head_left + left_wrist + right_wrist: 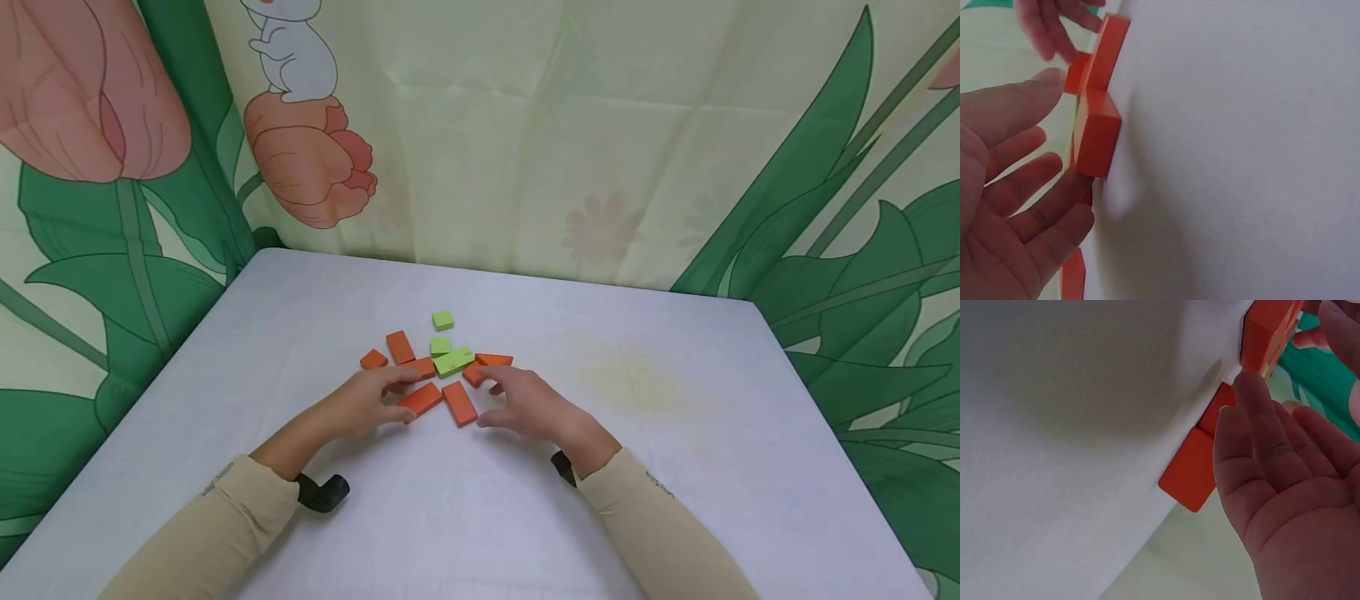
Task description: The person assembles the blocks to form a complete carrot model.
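Orange and green blocks lie in a loose cluster on the white table. My left hand (366, 402), fingers loosely bent and spread, is at the cluster's left side beside an orange block (422, 400); its fingertips partly cover another orange block (424, 367). Across from it my right hand (531, 404) curves its relaxed fingers near a small orange block (472, 374) and an orange block with a pointed end (494, 360). Between the hands lies an orange rectangular block (460, 404). In both wrist views the palms hold nothing; whether some fingertips touch blocks I cannot tell.
A long green block (453, 362) and two smaller green ones, one a square block (443, 320), lie behind. Further left are an upright-angled orange block (401, 347) and a small orange one (373, 359). A printed curtain (487, 167) hangs behind the table (675, 500).
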Tool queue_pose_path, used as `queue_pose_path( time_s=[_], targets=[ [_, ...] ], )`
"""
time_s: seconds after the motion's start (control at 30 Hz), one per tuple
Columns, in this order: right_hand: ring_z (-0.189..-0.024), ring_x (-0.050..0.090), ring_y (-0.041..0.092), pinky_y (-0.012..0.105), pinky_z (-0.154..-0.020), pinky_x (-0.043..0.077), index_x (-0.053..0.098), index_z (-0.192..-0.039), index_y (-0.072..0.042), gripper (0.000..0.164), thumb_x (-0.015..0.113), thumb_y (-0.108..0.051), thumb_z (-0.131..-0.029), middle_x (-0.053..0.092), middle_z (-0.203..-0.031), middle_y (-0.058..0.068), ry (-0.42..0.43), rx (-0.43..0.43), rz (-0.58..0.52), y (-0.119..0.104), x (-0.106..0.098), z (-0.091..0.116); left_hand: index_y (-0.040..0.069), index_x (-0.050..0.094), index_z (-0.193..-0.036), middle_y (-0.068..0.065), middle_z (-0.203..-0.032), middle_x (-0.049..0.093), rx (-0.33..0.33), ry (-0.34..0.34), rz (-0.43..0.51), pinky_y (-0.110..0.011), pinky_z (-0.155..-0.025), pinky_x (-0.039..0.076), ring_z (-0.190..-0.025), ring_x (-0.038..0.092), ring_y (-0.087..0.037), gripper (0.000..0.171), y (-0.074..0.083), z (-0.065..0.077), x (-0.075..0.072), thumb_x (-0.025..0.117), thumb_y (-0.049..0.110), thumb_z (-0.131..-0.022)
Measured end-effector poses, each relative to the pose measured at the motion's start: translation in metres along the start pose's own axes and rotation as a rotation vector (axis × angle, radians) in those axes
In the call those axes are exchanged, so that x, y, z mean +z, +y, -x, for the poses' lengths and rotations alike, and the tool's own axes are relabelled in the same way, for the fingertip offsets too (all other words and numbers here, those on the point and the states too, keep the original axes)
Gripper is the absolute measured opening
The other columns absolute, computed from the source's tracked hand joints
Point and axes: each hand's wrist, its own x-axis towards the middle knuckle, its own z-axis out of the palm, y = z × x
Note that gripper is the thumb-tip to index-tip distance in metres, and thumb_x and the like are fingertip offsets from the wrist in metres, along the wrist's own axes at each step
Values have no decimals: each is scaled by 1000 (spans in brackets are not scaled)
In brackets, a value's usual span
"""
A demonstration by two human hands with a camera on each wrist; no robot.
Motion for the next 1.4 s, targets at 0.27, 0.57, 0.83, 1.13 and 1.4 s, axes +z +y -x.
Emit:
queue_pose_path(
  time_s=[0.27,0.57,0.83,1.13,1.4],
  targets=[
    [-105,64,16,34,-90,52,48,-148,-11,69,78,-10,-86,56,-141,4,-97,59,-49,-8,12,-9,12,61,-136,-1,-115,66,-101,-52,71,-30,-78,55,-95,63,-16,52,3,2,8,78,10,-88],
    [-80,64,9,28,-78,53,51,-145,-6,63,76,-6,-87,62,-127,7,-82,17,-35,-9,16,-19,6,57,-139,0,-105,66,-105,-57,62,-29,-76,54,-85,61,-13,55,3,-6,15,77,3,-87],
    [-76,59,14,28,-71,50,58,-139,-7,56,77,-8,-87,63,-98,0,-81,24,9,-12,20,-18,8,62,-133,2,-95,63,-126,-27,36,-28,-75,52,-85,58,-15,53,9,-9,21,81,7,-84],
    [-105,59,18,34,-91,50,53,-141,-3,70,85,-20,-81,62,-123,3,-87,24,2,-14,27,-4,9,63,-131,3,-85,58,-85,-31,-11,-28,-69,49,-81,55,-14,52,16,-3,29,82,10,-83],
    [-106,58,19,35,-93,49,56,-137,-3,64,85,-18,-82,62,-124,4,-36,7,37,-16,27,-4,11,63,-132,4,-108,64,-114,-12,-21,-29,-78,53,-92,58,-14,54,17,-2,33,83,13,-82]
  ],
)
